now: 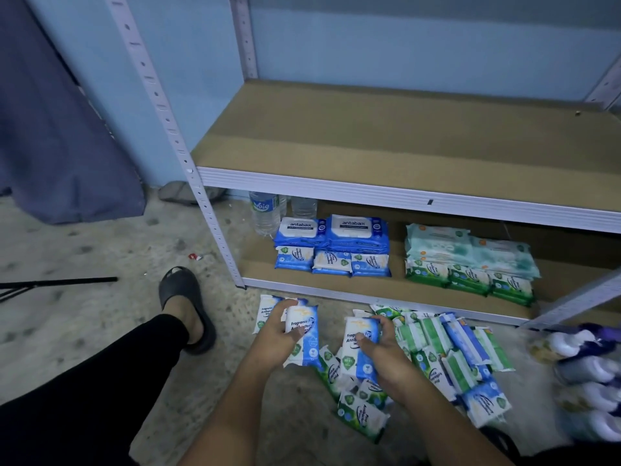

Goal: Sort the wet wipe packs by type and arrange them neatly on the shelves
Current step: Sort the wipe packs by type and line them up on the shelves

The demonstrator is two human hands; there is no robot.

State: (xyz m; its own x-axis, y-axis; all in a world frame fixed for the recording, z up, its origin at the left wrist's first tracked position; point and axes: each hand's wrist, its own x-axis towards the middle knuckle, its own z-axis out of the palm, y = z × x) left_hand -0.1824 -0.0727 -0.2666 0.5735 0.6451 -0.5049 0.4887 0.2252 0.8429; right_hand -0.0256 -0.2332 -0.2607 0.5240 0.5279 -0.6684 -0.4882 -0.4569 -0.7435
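My left hand [276,334] grips blue-and-white wet wipe packs [304,334] just above the floor. Another blue-and-white pack [359,351] is held upright in my right hand [383,351]. To the right, a loose pile of green and blue packs [447,351] lies on the floor. On the bottom shelf [255,265], blue antabax packs [358,230] sit behind a row of small blue packs [332,262]. Further right, pale teal packs [470,247] lie over a row of green packs [470,277].
The brown middle shelf [369,142] holds nothing. Two water bottles [265,210] stand at the back left of the bottom shelf. My leg and black slipper [184,297] rest on the floor at left. Purple-and-white items [588,381] lie at the right edge.
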